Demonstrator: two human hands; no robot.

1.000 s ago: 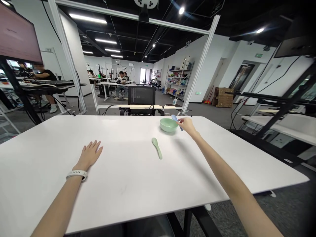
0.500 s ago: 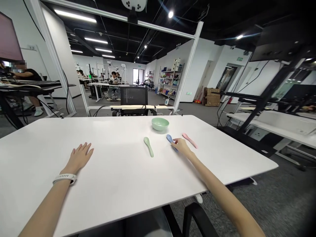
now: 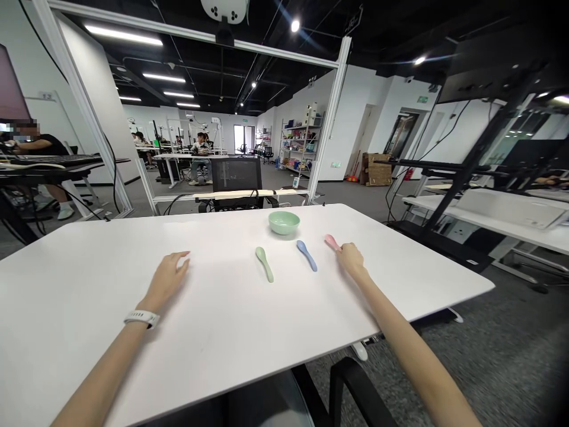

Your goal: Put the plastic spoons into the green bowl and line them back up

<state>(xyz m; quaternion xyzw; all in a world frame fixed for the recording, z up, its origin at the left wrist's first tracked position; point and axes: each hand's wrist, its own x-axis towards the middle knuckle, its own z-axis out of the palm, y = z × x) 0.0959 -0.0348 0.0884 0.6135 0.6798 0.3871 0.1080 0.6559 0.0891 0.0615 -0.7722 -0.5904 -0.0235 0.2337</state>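
Note:
My right hand [image 3: 351, 260] has its fingers closed on the handle of a pink spoon [image 3: 331, 241]; only the bowl end of that spoon shows past them. Left of it a blue spoon [image 3: 306, 255] lies by itself on the white table. Further left is a light green spoon [image 3: 264, 264], also untouched. A green bowl [image 3: 284, 223] stands upright behind the spoons. My left hand [image 3: 168, 277], with a white band on its wrist, is over the left part of the table. Its thumb and fingers are apart and hold nothing.
The white table [image 3: 213, 338] has a metal frame [image 3: 329, 118] and a black mesh chair [image 3: 237, 174] behind its far edge. A chair armrest [image 3: 355, 385] is close to the near edge. Other people sit at desks in the background.
My right hand has left the blue spoon and moved right to the pink spoon, gripping its handle. My left hand has shifted right, turned, and drawn its spread fingers closer together.

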